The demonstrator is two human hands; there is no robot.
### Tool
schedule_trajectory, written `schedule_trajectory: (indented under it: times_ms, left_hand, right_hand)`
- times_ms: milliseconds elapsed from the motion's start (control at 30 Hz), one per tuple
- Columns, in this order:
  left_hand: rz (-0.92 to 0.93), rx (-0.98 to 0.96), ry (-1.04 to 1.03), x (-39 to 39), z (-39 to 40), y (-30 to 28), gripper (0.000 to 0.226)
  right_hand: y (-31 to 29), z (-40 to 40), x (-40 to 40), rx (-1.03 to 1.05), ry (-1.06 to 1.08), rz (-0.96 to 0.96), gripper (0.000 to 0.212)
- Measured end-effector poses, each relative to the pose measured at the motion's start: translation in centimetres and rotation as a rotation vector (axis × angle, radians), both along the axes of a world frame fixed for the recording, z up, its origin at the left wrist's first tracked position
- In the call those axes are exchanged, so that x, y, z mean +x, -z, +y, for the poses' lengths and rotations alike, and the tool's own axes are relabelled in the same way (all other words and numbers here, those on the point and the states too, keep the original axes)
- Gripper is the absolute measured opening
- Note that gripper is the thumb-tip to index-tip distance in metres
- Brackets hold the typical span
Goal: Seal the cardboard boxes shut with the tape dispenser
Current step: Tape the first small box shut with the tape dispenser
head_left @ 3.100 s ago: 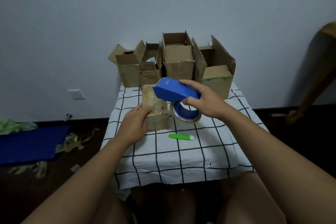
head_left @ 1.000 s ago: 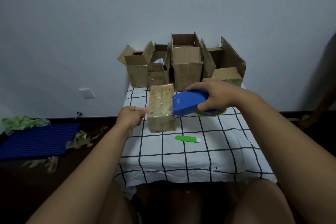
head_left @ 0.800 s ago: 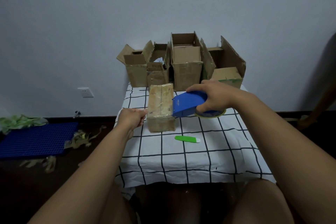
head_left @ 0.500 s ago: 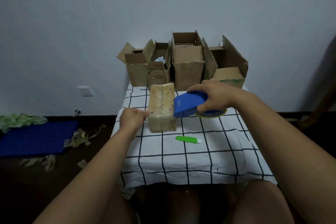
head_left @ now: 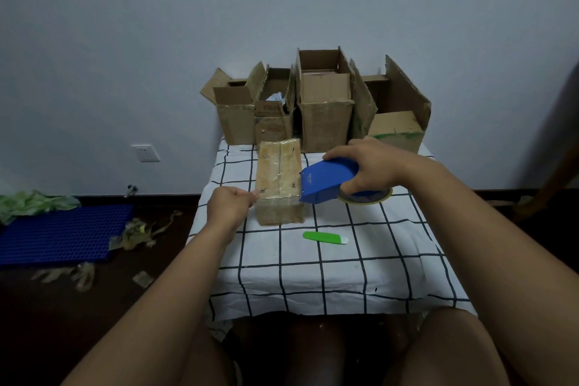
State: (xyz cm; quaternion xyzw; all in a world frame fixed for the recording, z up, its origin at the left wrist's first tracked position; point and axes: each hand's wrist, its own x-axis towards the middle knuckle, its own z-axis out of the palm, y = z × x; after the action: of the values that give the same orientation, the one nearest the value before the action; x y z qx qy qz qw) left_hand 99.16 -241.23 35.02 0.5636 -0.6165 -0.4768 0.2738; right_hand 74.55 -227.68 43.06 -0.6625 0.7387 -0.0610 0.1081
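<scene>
— What differs from half a second ago?
— Little: the tape dispenser (head_left: 329,180) stays at the closed box's (head_left: 279,185) right edge, mid-bench (head_left: 329,276).
— The far boxes (head_left: 324,103)?
— Flaps up; contents unclear.
— Fingers?
— Right hand (head_left: 372,166) wraps the dispenser; left hand (head_left: 230,205) pinches at the box's near-left corner.

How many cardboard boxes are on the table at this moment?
5: a taped box up front between the hands, and four open ones along the back edge: far-left, second, tall third, far-right. More could be hidden behind them.
</scene>
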Motion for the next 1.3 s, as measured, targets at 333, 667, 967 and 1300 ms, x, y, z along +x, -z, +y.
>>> schedule_trajectory:
  times_ms: [333, 667, 967, 1300]
  left_hand:
    - [-0.068, -0.056, -0.063, 0.1, 0.3, 1.1, 0.027]
    - [-0.403, -0.809, 0.142, -0.2, 2.8, 1.3, 0.019]
    - [-0.812, -0.817, 0.348, -0.7, 3.8, 0.3, 0.024]
    - [-0.999, -0.753, 0.444, -1.8, 5.6, 0.4, 0.069]
  right_hand:
    - [1.3, 0.1, -0.2, 0.025, 0.015, -0.049, 0.078]
    - [1.9, 0.2, -0.1, 0.023, 0.016, -0.064, 0.078]
    - [2.3, 0.0, -0.2, 0.004, 0.002, -0.043, 0.076]
    - [2.6, 0.3, -0.6, 0.009, 0.015, -0.064, 0.080]
